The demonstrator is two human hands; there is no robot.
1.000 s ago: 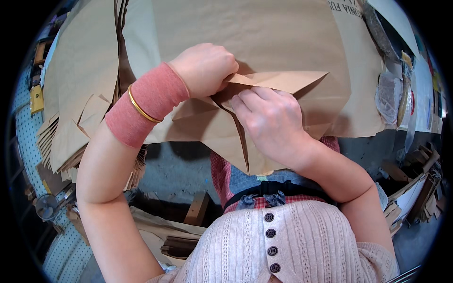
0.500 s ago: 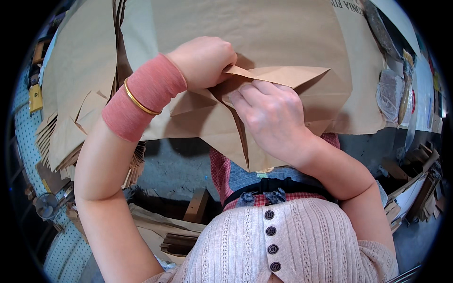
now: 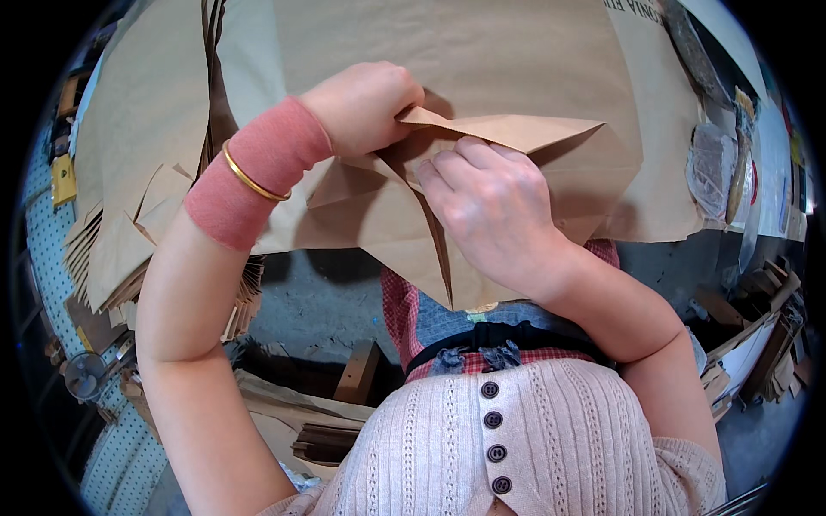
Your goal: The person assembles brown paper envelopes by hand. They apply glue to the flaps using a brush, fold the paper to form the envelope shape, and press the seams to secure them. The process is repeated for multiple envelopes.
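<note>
A large brown paper bag (image 3: 594, 176) lies in front of me, its near end spread into folded flaps with a dark opening between them. My left hand (image 3: 370, 107), below a pink wristband and a gold bangle, is closed in a fist on the left end of the bag's raised zigzag-cut edge. Its fingertips are hidden. My right hand (image 3: 495, 206) rests over the middle of the opening, fingers bent and gripping the same raised layer from the near side. A pointed flap hangs toward me below the right hand.
A stack of brown paper bags (image 3: 142, 172) with fanned ends lies on the left. At the right are a brush (image 3: 742, 155) and a clear plastic-wrapped item (image 3: 710, 172). Paper scraps (image 3: 761, 335) fill a container lower right. A wooden block (image 3: 357, 374) stands below the work surface.
My left hand has shifted slightly up and left, pulling the raised paper edge with it. The right hand has moved up only a little and keeps its grip.
</note>
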